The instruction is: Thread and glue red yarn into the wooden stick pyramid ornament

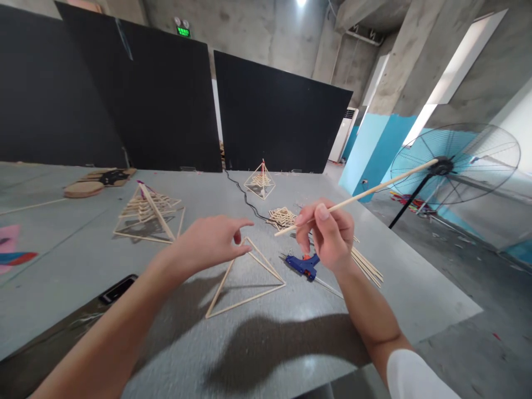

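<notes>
Holding a long wooden stick (374, 191) like a pencil, the right hand (328, 235) pinches it near its lower end between the thumb and the first fingers, and the free end points up to the right. The left hand (210, 241) reaches to the top corner of a stick frame (245, 302) and, as far as I can see, its thumb and fingertips close lightly on that corner. The frame stands on the desk (415, 293) between the two hands, with its triangular base flat on the surface.

In my judgement, the step is to fit the stick to this frame. To do it well, the left hand should hold the corner steady without pressing the thin sticks down. The right hand should grip nearer to the tip, because so long a stick swings easily. The blue glue gun (302, 265) lies just beside the right hand, and its nozzle may be hot.

The desk is grey and smooth. On it are a bundle of sticks (368, 267), a flat lattice (282, 217), two layered pyramids (147, 213) and a dark phone (118, 288). Behind stand black panels (274, 116). A big fan (455, 166) is at the right, in a bare concrete room.
</notes>
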`<state>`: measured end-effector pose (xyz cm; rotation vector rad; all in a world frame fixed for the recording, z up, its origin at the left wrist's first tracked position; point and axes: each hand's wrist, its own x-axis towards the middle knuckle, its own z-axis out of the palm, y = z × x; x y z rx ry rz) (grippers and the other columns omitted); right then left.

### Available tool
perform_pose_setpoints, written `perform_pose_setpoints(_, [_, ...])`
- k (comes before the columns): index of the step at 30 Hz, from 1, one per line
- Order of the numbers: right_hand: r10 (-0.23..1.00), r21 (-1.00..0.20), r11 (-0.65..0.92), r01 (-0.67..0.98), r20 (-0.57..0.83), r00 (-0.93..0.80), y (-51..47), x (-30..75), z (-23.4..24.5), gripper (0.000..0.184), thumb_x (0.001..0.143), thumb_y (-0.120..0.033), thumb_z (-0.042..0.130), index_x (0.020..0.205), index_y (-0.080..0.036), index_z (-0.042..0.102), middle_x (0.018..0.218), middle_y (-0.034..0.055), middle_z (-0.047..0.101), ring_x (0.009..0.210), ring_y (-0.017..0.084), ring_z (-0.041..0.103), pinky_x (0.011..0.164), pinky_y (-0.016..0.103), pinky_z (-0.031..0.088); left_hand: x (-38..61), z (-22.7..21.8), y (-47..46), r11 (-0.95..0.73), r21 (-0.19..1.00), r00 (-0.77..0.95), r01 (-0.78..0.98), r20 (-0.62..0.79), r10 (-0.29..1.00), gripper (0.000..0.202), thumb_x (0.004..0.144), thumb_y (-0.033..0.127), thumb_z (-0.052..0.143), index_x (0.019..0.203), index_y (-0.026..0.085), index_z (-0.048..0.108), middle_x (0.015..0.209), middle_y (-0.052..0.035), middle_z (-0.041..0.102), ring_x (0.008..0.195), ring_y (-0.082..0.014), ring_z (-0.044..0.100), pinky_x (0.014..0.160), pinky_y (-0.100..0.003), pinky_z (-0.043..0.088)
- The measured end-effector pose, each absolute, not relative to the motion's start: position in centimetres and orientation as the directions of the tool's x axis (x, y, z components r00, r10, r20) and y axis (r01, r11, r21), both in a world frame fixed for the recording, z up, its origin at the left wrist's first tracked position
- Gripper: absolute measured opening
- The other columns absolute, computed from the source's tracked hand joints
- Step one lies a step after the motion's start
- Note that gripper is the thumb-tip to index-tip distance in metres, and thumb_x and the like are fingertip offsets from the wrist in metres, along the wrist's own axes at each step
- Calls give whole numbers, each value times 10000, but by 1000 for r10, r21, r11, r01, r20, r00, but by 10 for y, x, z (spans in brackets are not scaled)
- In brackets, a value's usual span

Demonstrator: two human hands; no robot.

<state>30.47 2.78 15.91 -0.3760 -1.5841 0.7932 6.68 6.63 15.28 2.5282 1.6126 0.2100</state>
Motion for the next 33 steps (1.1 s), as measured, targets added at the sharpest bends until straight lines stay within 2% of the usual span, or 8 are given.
perform_pose_setpoints(6, [689,-712,692,-123,701,-184,28,307,159,501,1059,-666,561,835,-247,723,595,-22,564,415,96,491,416,287,400,70,151,71,-479,283,492,831,29,870,425,926,485,582,1220,254,786,952,-52,840,779,-235,740,673,-312,435])
perform_pose_setpoints(12, [602,-628,747,-216,778,-178,31,305,161,400,1089,-524,602,870,-238,774,547,-44,579,379,80,507,382,248,385,71,148,74,-486,299,499,821,40,866,340,931,478,576,1027,248,808,890,-39,822,760,-221,717,653,-303,409])
perform_pose_setpoints(18, [548,-581,763,-284,814,-193,35,303,160,356,1110,-433,590,886,-226,773,531,-54,576,371,70,505,365,226,364,64,148,82,-466,349,465,813,92,880,298,929,426,584,1045,262,805,917,-28,814,836,-226,727,702,-311,444])
perform_pose_setpoints(24, [533,-568,764,-307,823,-196,34,304,160,338,1114,-397,593,892,-226,782,537,-55,577,389,69,534,381,211,400,54,141,94,-522,486,521,701,151,840,359,947,470,591,1142,251,799,1001,-34,827,943,-224,747,845,-324,522])
perform_pose_setpoints(33, [511,-542,784,-304,840,-180,33,303,163,348,1113,-393,597,871,-218,776,531,-62,556,379,61,523,380,201,407,46,135,101,-442,586,506,679,63,860,475,924,538,646,1283,261,786,1112,-50,839,1049,-260,755,947,-367,541])
